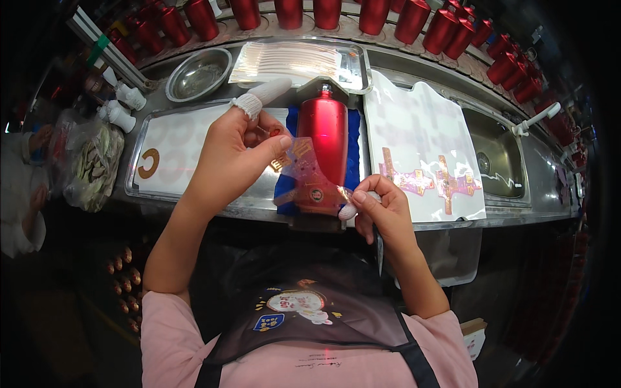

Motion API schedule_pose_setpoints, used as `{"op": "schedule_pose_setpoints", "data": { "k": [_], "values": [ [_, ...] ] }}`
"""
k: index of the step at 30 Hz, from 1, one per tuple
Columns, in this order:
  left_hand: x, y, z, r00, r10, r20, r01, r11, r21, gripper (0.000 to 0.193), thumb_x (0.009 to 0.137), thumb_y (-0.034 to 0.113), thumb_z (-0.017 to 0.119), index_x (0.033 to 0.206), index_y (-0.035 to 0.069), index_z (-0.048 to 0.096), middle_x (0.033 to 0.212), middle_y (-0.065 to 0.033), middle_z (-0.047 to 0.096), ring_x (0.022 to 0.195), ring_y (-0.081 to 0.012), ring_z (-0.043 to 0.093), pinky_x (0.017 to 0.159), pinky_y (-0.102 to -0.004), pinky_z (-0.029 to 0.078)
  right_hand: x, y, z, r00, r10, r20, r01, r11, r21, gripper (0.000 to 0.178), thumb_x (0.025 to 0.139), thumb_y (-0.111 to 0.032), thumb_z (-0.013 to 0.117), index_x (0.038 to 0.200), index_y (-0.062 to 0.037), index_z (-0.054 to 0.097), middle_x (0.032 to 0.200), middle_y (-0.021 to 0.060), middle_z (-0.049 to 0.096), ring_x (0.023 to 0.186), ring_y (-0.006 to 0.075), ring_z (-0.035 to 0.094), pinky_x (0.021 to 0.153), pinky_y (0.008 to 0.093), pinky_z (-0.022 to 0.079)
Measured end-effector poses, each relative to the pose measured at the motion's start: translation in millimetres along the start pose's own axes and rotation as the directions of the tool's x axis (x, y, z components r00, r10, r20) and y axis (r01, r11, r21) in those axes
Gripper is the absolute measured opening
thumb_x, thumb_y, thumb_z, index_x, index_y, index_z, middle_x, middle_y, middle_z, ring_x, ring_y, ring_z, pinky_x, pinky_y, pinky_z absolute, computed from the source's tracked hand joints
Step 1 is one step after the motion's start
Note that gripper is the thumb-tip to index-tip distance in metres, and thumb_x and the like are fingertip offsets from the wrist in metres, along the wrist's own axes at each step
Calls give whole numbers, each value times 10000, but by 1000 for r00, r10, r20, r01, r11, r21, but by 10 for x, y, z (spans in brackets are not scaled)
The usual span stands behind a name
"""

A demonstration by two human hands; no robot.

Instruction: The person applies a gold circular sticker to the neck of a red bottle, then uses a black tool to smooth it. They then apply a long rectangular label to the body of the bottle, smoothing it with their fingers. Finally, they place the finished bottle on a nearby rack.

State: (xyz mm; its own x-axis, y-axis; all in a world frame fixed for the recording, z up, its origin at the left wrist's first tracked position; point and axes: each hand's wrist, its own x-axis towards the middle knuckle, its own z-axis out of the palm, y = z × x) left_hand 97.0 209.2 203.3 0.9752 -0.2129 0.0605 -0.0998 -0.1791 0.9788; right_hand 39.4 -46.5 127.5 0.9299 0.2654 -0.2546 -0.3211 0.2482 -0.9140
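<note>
A glossy red bottle (pixel 323 126) lies on a blue cloth (pixel 354 149), its neck pointing away from me. Over its lower body spans a clear decal film (pixel 307 174) with gold and pink print. My left hand (pixel 229 142) pinches the film's upper left edge between thumb and fingers; its index finger, in a white cover, sticks out straight. At the film's lower right end, my right hand (pixel 385 207) grips it with white-covered fingertips. Below that hand hangs a thin grey blade-like strip (pixel 380 252); whether I hold it I cannot tell.
To the right, more decals (pixel 446 184) lie on a white sheet (pixel 420 123), beside a sink (pixel 495 155). A tray (pixel 136 184) with a gold C-shaped piece (pixel 149 163) sits left. Behind are a steel bowl (pixel 199 74), a stack of strips (pixel 284 61) and several red bottles (pixel 246 13).
</note>
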Motion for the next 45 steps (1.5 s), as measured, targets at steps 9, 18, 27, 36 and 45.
{"op": "schedule_pose_setpoints", "data": {
  "k": [9, 18, 27, 36, 45],
  "values": [
    [606, -130, 242, 949, 276, 155, -311, 903, 297, 553, 887, 35, 672, 1428, 66, 561, 888, -71, 670, 776, -158, 663, 733, -305, 538, 144, 96, -186, 992, -66, -103, 51, 989, -138, 154, 998, -172, 642, 1003, -35, 572, 803, 101, 722, 444, 48, 478, 416, 185, 370],
    [646, -436, 275, 935, 336, -109, -227, 807, 546, 606, 891, 161, 729, 1447, 35, 525, 1171, -158, 700, 1110, -267, 654, 974, -372, 487, 211, 232, -257, 976, -181, -118, 130, 929, -348, 141, 1007, -132, 611, 1106, -34, 587, 854, 63, 714, 537, 35, 509, 470, 173, 366],
    [-215, -1174, 368, 997, -56, 45, 61, 992, -112, 1142, 872, 387, 804, 1625, 27, 25, 1638, -256, 253, 1547, -329, 201, 1242, -430, 155, 409, -124, -149, 899, -337, 279, 403, 388, -829, 691, 922, -382, 716, 1546, -265, 441, 1210, 219, 578, 1056, 354, 626, 885, 427, 519],
    [-242, -1101, 315, 992, -2, 127, 14, 996, -90, 1071, 926, 375, 749, 1636, 65, 10, 1638, -247, 268, 1540, -324, 226, 1238, -432, 161, 457, -99, -149, 923, -264, 281, 382, 525, -761, 792, 893, -468, 733, 1580, -268, 393, 1257, 225, 545, 1149, 381, 553, 1024, 428, 443],
    [-321, -1318, 302, 982, -113, 153, 69, 960, 270, 909, 1032, 627, 386, 1635, 136, -83, 1719, -124, 10, 1570, -319, -141, 1191, -557, -134, 653, -253, -83, 915, -270, 300, 378, 313, -871, 776, 884, -498, 728, 1562, -273, 423, 1290, 227, 553, 1173, 402, 559, 1015, 458, 461]
  ]
}}
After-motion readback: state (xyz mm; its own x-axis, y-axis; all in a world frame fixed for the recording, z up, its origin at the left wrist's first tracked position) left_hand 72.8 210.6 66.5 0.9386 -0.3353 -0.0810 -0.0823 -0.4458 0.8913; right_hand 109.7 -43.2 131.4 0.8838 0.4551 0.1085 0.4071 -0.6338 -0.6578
